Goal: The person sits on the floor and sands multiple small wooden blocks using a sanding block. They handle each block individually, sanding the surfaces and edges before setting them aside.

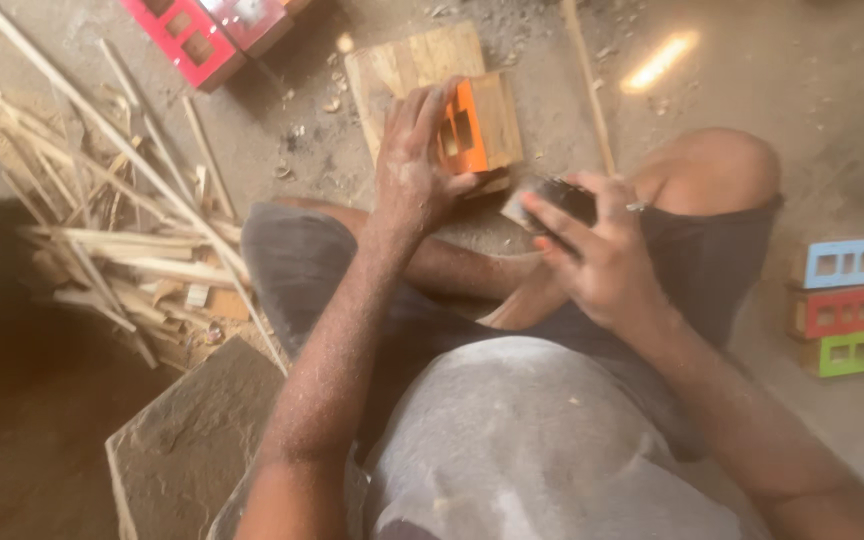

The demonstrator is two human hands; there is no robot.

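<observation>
Left hand [414,165] clamped on orange-fronted wooden box [477,125]; right hand [597,245] gripping dark block [552,198].

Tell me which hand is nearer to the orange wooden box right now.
Left. The left hand grips the orange wooden box directly; the right hand is apart from it, lower and to the right, holding a small dark block.

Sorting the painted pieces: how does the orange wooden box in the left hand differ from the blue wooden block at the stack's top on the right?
The orange wooden box is gripped by the left hand; the blue wooden block rests untouched atop a red block. The orange one shows bare wood on one side; the blue shows only its painted front. Both have rectangular window cut-outs.
</observation>
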